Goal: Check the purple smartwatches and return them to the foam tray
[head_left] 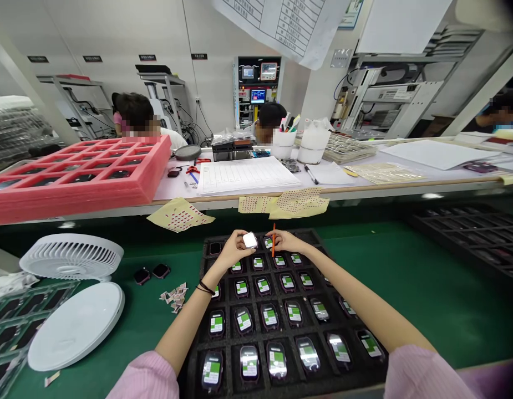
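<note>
A black foam tray (256, 302) holds rows of smartwatch-like units, most showing green and white labels. Over its back row, my left hand (238, 246) is closed on a small watch unit (250, 240) whose face looks bright white. My right hand (283, 242) pinches a thin orange stick (273, 240), held upright beside a labelled watch in the tray's back row. A dark band circles my left wrist.
On the green mat at left are a white fan (73, 257), its round base (77, 327), two loose watches and small paper pieces. A shelf edge (223, 198) crosses ahead, bearing a pink foam tray (148, 183), papers and pens. People sit beyond. More black trays stand right.
</note>
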`<state>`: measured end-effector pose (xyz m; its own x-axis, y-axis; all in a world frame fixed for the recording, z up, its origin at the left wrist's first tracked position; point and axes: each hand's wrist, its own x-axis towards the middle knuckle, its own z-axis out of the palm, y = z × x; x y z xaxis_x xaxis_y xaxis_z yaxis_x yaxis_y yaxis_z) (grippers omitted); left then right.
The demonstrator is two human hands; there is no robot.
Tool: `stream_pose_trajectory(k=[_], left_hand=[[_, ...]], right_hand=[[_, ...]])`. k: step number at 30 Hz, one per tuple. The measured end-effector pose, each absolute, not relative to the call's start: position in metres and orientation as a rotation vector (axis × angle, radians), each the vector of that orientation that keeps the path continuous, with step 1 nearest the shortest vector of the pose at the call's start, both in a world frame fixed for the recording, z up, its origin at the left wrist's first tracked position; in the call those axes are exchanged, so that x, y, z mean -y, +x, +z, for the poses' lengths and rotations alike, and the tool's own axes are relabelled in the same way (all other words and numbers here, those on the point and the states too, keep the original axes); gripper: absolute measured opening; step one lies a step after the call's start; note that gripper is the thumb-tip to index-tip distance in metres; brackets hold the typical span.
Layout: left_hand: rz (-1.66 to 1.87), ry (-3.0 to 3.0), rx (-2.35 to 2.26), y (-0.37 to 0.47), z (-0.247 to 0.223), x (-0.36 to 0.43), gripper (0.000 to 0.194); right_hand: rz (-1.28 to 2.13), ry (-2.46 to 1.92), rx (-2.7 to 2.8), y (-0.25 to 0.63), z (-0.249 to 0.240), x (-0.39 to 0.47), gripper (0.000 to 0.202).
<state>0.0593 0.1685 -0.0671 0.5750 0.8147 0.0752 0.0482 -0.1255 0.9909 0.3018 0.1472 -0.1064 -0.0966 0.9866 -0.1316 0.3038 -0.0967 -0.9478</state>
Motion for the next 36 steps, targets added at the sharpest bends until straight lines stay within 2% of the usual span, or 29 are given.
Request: stream_pose_trajectory(k=[10, 18, 29, 32, 36], left_hand=[[0.785, 1.508, -0.732, 0.054, -0.055, -0.163, 0.054], [0.757, 1.412, -0.620, 0.051, -0.028, -0.143, 0.059], [0.702, 1.395, -0.615, 0.048, -0.025, -0.122, 0.059], [0.681, 1.426, -0.628, 0.045, -0.020, -0.118, 0.059], [0.739, 1.427, -0.658, 0.046, -0.017, -0.117, 0.045]], right_hand=[[1.316, -1.385, 1.379, 0.299, -0.086, -0.144, 0.047], [1.348, -1.225, 1.115, 0.296, -0.072, -0.098, 0.048], [1.451, -1.185, 0.894, 0.256, -0.046, -0.053, 0.041], [1.446, -1.136, 0.935, 0.249, -0.037, -0.043, 0.049], [1.371, -1.110, 0.986, 0.242, -0.034, -0.037, 0.061]])
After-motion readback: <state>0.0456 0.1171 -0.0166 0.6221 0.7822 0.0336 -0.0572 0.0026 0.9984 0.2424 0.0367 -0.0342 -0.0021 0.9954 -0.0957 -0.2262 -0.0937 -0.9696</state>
